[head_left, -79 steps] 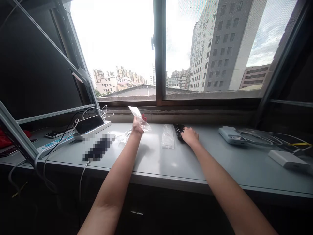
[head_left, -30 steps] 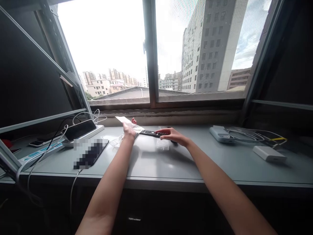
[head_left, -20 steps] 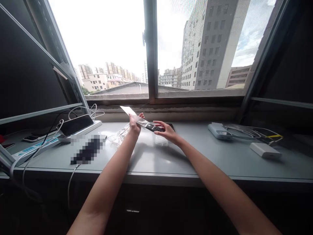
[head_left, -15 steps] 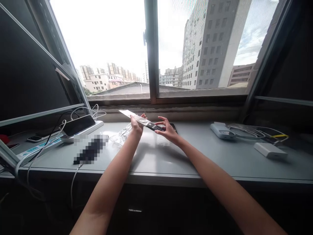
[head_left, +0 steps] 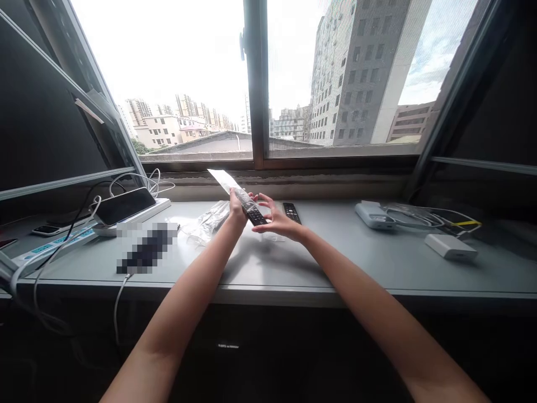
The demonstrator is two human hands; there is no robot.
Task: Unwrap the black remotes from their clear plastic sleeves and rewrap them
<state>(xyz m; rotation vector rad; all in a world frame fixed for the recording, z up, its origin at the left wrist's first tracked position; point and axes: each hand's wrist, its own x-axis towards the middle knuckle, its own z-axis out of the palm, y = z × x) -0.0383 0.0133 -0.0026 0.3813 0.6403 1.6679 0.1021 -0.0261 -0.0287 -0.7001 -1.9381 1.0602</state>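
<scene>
A black remote control [head_left: 255,217] is tilted above the desk, its upper part inside a clear plastic sleeve [head_left: 242,197] and its lower keys bare. A flat white end [head_left: 221,178] sticks out beyond the sleeve. My left hand [head_left: 237,208] is closed around the sleeved part. At the lower end, my right hand [head_left: 280,221] has its thumb and fingers curved about the remote's edges; the exact contact is partly hidden. A second black remote control [head_left: 291,211] lies on the desk behind my right hand. Crumpled clear plastic [head_left: 205,225] lies left of my left hand.
On the left of the desk [head_left: 327,257] are a phone on a stand [head_left: 126,210], a power strip [head_left: 62,243], cables and a pixelated dark object [head_left: 146,249]. To the right are a light-blue device [head_left: 374,215], bundled cables and a white box [head_left: 451,246]. A window stands behind.
The held remote has turned to a steeper slant, its lower end swinging left and nearer. My right hand has moved left with it, so the second remote shows more. The view has tipped slightly downward.
</scene>
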